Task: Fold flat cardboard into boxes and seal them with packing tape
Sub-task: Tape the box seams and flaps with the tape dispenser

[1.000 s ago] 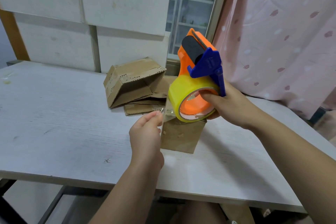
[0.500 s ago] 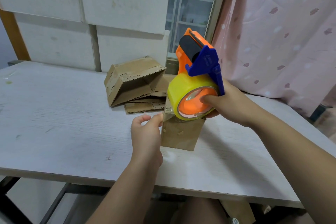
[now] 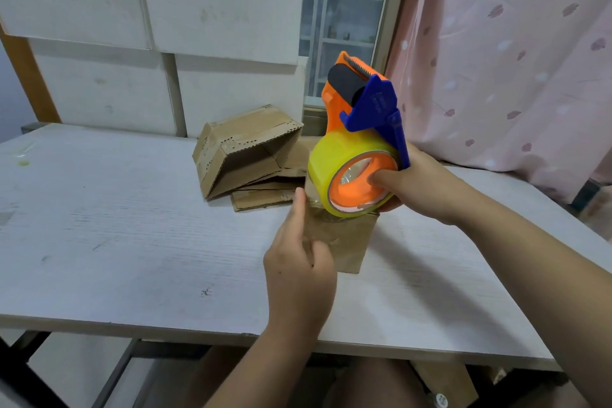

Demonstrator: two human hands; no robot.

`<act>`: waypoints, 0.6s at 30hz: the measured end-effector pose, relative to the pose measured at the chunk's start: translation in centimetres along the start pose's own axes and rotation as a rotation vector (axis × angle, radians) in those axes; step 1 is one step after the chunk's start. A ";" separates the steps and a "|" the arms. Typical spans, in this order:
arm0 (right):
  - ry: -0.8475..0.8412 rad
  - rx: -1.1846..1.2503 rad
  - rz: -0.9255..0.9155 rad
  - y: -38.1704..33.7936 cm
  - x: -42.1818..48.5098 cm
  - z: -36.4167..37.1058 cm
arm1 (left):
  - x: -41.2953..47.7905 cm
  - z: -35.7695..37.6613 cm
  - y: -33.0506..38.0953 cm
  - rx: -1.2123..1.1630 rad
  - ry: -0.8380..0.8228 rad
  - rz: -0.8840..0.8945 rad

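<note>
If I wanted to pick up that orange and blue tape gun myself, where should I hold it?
Probably at its lower end, coming in from the right, as the right hand does now: it grips the tape gun beside the yellow roll, thumb pressed on the orange hub. The toothed blade sits at the top, so that end is best avoided.

A small box (image 3: 347, 242) stands on the tabletop (image 3: 99, 242) at the centre of the frame, toward the front edge. A tape dispenser (image 3: 361, 129) is right over the box's top, gripped from the right by the right hand (image 3: 420, 185). The left hand (image 3: 298, 262) lies against the box's left side. Behind the box, further back on the tabletop, rests a pile of cardboard (image 3: 245, 156). Wall panels (image 3: 99, 10) fill the upper left, a window (image 3: 347, 10) the upper centre, a curtain (image 3: 513, 43) the upper right.
</note>
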State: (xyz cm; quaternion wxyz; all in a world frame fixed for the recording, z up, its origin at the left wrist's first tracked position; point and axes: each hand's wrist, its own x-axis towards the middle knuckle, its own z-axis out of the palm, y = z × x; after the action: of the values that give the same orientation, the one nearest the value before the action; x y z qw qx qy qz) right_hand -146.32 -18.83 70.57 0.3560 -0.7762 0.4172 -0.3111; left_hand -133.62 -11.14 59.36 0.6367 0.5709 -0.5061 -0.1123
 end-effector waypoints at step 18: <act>0.136 -0.063 -0.061 0.0 -1.2 0.8 | 2.7 -1.1 -1.3 0.359 -0.034 0.377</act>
State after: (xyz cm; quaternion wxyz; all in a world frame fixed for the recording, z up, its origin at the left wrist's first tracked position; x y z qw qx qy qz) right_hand -146.25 -17.58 69.96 0.2925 -0.7764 0.4263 -0.3604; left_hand -130.99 -12.82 59.79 0.5264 0.5684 -0.6259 0.0905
